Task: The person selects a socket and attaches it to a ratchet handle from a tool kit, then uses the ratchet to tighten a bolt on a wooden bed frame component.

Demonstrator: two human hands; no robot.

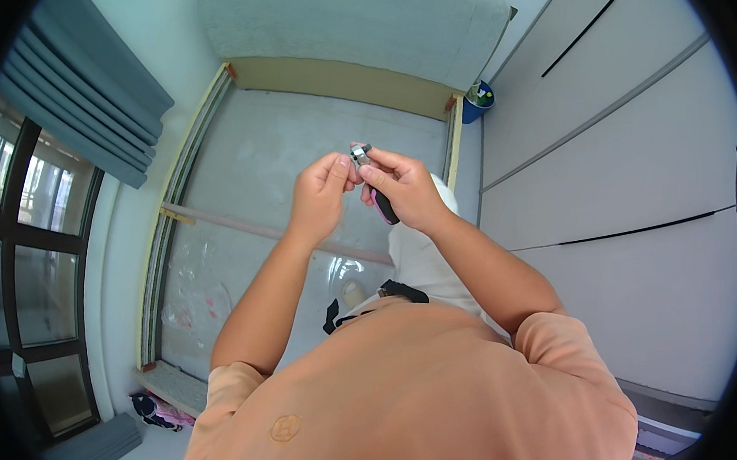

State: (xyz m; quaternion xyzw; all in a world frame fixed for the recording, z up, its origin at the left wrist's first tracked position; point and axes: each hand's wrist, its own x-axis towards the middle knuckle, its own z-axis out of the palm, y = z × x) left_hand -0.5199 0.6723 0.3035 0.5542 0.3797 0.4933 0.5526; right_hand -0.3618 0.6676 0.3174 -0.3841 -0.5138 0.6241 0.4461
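A small ratchet wrench [383, 207] with a silver head and a black and pink handle is held up in front of me at chest height. My right hand [408, 194] is closed round it, the thumb near the head and the handle showing below the fingers. My left hand [320, 191] is closed at the head's left side, thumb and fingertips pinched together against it. A short dark piece sticks out at the head's upper right. Whether the left fingertips also hold a small part is hidden.
Below lies an open bed frame with side rails [197, 148], a crossbar [246, 226] and a padded grey headboard [356, 28]. Clear plastic wrap [195, 295] is on the floor inside it. Wardrobe doors [609, 165] stand right, a blue bin [477, 105] far right, curtains [81, 87] left.
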